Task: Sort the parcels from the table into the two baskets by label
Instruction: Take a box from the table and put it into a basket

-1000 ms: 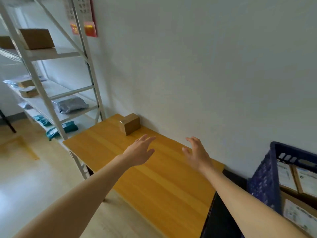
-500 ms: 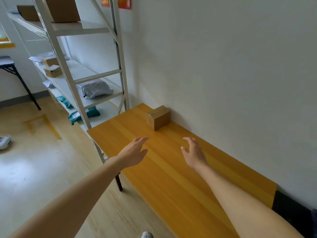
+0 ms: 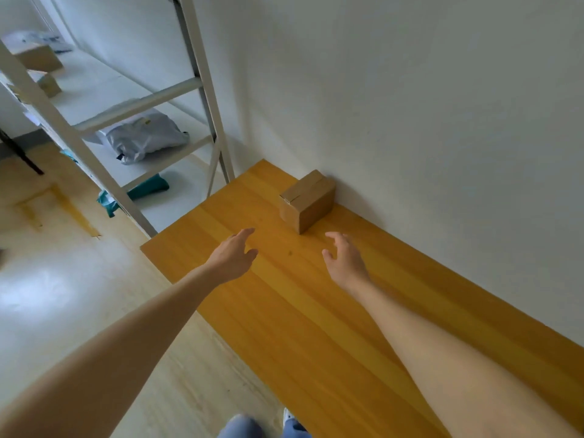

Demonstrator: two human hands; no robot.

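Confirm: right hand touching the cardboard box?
Apart. Head view shows a strip of bare table between the right hand and the cardboard box.

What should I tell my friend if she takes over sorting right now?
Both hands are open and empty: left hand and right hand hover over the table, short of the box.
The box sits at the table's far end by the wall, untouched.
No baskets in view.
To do: grasp the box, read its label, put it in the matching basket.
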